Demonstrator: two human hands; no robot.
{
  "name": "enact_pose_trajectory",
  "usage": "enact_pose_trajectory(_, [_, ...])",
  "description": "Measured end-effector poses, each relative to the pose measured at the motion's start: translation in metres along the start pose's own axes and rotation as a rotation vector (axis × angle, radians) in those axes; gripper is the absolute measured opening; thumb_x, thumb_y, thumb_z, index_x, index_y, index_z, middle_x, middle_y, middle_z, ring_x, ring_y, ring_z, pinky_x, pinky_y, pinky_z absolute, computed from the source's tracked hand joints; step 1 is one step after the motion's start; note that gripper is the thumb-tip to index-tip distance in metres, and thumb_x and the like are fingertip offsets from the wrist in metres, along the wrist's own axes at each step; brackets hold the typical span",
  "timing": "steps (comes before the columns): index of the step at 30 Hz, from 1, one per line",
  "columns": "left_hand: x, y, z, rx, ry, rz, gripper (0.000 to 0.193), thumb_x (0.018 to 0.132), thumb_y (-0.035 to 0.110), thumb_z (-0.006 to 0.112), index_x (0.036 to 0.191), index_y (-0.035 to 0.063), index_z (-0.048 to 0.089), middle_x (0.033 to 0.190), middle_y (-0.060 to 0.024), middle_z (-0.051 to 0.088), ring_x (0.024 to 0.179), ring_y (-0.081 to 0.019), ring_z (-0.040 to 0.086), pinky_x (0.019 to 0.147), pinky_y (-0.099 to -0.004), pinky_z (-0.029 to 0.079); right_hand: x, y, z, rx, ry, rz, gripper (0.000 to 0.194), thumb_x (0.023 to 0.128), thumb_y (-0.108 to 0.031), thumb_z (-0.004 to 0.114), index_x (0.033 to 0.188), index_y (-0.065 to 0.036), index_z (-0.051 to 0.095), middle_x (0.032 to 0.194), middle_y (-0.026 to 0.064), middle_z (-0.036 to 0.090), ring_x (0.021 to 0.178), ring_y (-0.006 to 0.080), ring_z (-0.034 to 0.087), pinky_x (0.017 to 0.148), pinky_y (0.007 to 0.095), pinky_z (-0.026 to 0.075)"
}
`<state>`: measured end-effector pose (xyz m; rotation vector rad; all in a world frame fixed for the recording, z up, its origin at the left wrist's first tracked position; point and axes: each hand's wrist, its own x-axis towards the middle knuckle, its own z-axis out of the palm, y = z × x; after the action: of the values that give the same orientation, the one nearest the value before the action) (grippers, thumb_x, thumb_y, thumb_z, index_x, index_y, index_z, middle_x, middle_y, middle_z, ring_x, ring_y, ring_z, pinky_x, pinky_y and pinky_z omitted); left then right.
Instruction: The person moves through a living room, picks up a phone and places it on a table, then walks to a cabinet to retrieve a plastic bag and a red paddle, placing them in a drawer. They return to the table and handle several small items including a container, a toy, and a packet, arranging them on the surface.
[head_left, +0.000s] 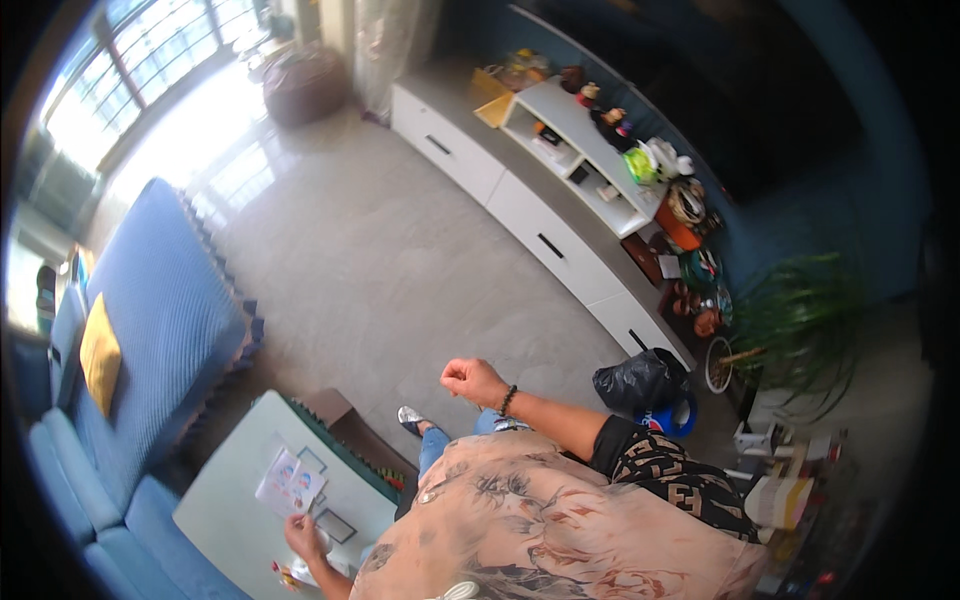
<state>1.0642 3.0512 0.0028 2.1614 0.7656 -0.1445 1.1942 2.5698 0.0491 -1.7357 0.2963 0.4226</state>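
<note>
My right hand (471, 381), with a dark beaded bracelet on its wrist, is held out in front of my body above the grey floor. Its fingers are curled, and nothing shows in them. Over the coffee table (225, 480) is my left hand (301, 534), its fingers bent near the lower edge of an open booklet with coloured pictures (291, 481). Whether it touches or holds anything is not clear. A white object lies partly behind that wrist.
A blue sofa (165, 300) with a yellow cushion (100, 355) stands left. A white low cabinet (517, 217) runs along the far side. Near its end are a black plastic bag (641, 381), a blue bucket (679, 416) and a potted plant (802, 330). A brown pouf (304, 84) stands near the window.
</note>
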Motion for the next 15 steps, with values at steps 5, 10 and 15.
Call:
enact_pose_trajectory(5, [0.015, 0.082, -0.007, -0.185, 0.007, 0.075, 0.006, 0.079, 0.004, 0.057, 0.083, -0.0005, 0.057, 0.068, -0.0051, 0.056, 0.058, -0.0121, 0.052, 0.052, -0.025, 0.043, -0.014, 0.025, -0.032, 0.027, 0.079, -0.01, 0.015, 0.083, -0.019, 0.062, 0.081, -0.004, 0.063, 0.069, 0.0026, 0.065, 0.061, 0.009, 0.06, 0.058, 0.0259, 0.048])
enact_pose_trajectory(10, [0.016, 0.137, 0.059, -0.259, -0.074, 0.185, 0.006, 0.084, 0.004, 0.055, 0.086, -0.0003, 0.058, 0.066, -0.0035, 0.055, 0.055, -0.0113, 0.053, 0.047, -0.025, 0.044, -0.041, 0.055, -0.086, 0.103, 0.121, -0.018, 0.016, 0.083, -0.019, 0.062, 0.081, -0.003, 0.062, 0.069, 0.0033, 0.066, 0.06, 0.0097, 0.06, 0.059, 0.0267, 0.049])
enact_pose_trajectory(15, [-0.041, 0.22, 0.167, -0.352, -0.391, 0.181, 0.013, 0.082, 0.008, 0.063, 0.091, -0.001, 0.06, 0.071, -0.0048, 0.059, 0.057, -0.0131, 0.056, 0.054, -0.0249, 0.047, -0.084, 0.101, -0.168, 0.166, 0.266, -0.021, 0.016, 0.083, -0.019, 0.062, 0.083, -0.002, 0.062, 0.07, 0.0041, 0.066, 0.061, 0.0101, 0.062, 0.059, 0.0265, 0.05])
